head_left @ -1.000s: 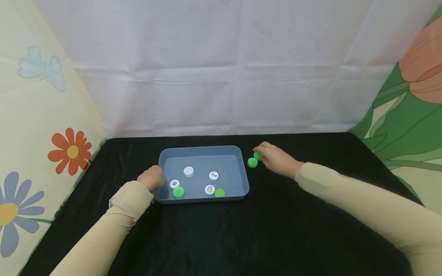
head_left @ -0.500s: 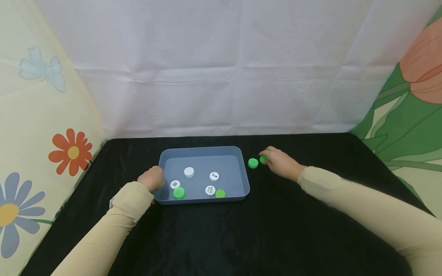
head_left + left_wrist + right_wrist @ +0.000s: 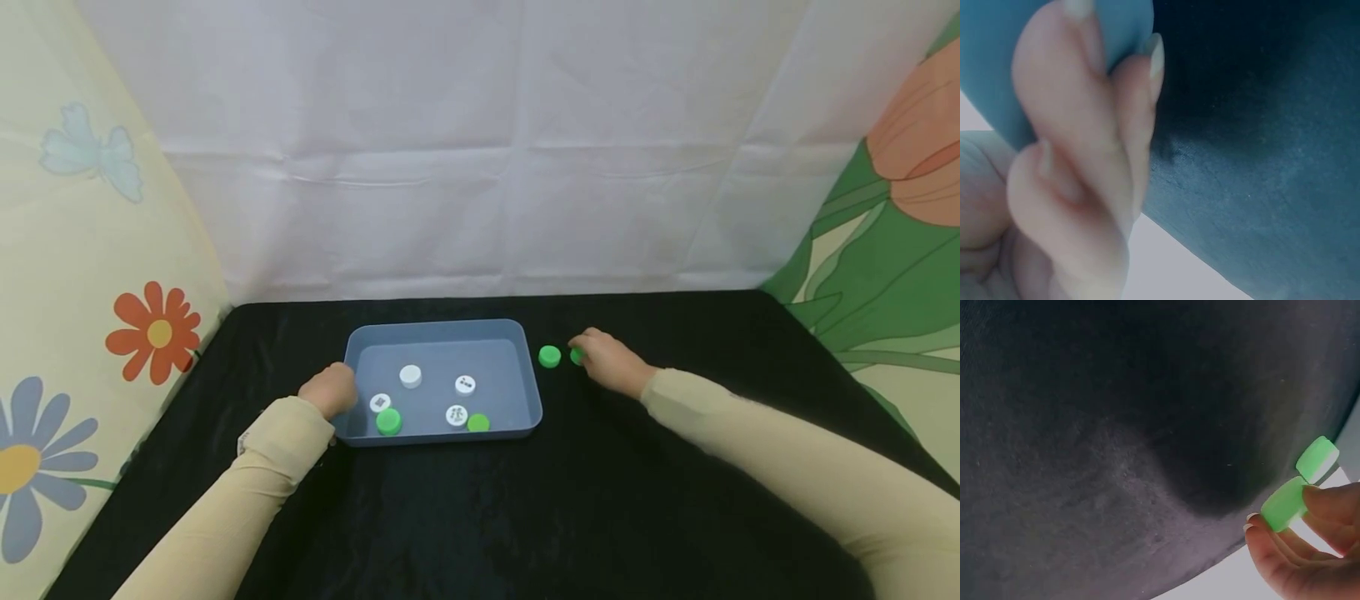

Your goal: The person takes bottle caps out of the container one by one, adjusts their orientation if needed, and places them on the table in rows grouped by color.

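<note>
My right hand (image 3: 611, 361) pinches a small green disc (image 3: 1285, 503) between thumb and fingers, at or just above the black cloth right of the tray. A second green disc (image 3: 550, 357) lies on the cloth between that hand and the tray. My left hand (image 3: 330, 390) grips the left rim of the shallow blue-grey tray (image 3: 442, 330), its fingers (image 3: 1072, 106) curled at the edge in the left wrist view. Inside the tray are a plain white disc (image 3: 410, 377), white discs with dark printed marks (image 3: 465, 385), a thick green disc (image 3: 388, 422) and a flatter-looking light green disc (image 3: 477, 423).
A black cloth (image 3: 480, 517) covers the table. Behind it hangs a white sheet (image 3: 480, 167). Flower-patterned sheets flank both sides, one with a red flower (image 3: 152, 333) at left.
My right hand has moved slightly right and toward me with its green disc, widening the gap to the other green disc. The left hand and tray stay in place.
</note>
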A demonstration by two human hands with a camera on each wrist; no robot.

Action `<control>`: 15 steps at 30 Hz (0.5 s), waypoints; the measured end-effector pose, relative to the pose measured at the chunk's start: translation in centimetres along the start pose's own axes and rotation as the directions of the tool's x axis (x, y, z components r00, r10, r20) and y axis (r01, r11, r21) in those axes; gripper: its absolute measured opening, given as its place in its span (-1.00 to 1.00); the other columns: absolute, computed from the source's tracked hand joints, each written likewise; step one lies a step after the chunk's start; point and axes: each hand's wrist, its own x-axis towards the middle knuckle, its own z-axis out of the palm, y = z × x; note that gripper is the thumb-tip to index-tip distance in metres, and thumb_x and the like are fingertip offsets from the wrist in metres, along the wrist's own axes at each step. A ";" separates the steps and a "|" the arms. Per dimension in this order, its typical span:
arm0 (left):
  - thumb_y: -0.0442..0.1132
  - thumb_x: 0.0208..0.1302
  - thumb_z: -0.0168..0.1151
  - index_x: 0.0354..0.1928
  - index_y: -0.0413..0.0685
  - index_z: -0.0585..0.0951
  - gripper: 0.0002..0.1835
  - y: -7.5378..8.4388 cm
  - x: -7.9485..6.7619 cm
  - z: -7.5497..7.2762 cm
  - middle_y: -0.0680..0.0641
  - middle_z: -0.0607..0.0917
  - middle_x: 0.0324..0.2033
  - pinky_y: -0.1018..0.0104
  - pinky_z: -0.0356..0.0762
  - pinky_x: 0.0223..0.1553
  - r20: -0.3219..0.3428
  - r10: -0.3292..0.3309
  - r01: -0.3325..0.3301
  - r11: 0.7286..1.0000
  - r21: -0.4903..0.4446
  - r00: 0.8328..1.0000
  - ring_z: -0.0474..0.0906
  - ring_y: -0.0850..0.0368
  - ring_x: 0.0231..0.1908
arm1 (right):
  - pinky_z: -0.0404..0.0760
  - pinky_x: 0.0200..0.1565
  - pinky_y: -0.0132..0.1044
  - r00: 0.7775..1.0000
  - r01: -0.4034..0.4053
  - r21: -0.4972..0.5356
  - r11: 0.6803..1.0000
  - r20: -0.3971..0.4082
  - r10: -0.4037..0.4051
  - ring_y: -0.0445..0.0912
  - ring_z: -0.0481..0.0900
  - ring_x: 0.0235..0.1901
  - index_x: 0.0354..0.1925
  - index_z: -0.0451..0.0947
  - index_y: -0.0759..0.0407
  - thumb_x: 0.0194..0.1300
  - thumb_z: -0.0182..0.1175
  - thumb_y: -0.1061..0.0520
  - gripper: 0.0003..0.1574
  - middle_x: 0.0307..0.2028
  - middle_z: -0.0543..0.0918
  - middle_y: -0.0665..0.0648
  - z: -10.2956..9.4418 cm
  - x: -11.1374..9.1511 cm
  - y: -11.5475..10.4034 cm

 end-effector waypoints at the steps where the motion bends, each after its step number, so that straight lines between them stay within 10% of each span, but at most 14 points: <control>1: -0.48 0.36 -0.06 0.22 -0.64 0.22 -0.55 0.0 0.0 0.0 -0.51 0.39 0.11 0.13 0.63 -0.56 0.001 0.000 0.000 1.000 -0.002 1.000 0.55 -0.25 -0.21 | 0.57 -0.06 0.03 1.000 -0.003 -0.003 1.000 -0.002 0.003 0.26 0.54 -0.08 0.01 0.46 0.61 0.25 0.03 0.51 -0.66 -0.11 0.51 0.45 0.1 0.0 0.1; 15: -0.48 0.36 -0.06 0.20 -0.64 0.23 -0.57 0.1 0.1 0.0 -0.52 0.41 0.09 0.12 0.63 -0.57 -0.002 -0.009 0.009 1.000 -0.004 1.000 0.56 -0.24 -0.25 | 0.58 -0.06 0.03 0.999 -0.047 -0.045 0.998 -0.004 0.047 0.26 0.54 -0.09 -0.01 0.49 0.59 0.23 0.09 0.51 -0.67 -0.14 0.53 0.44 0.5 0.4 1.0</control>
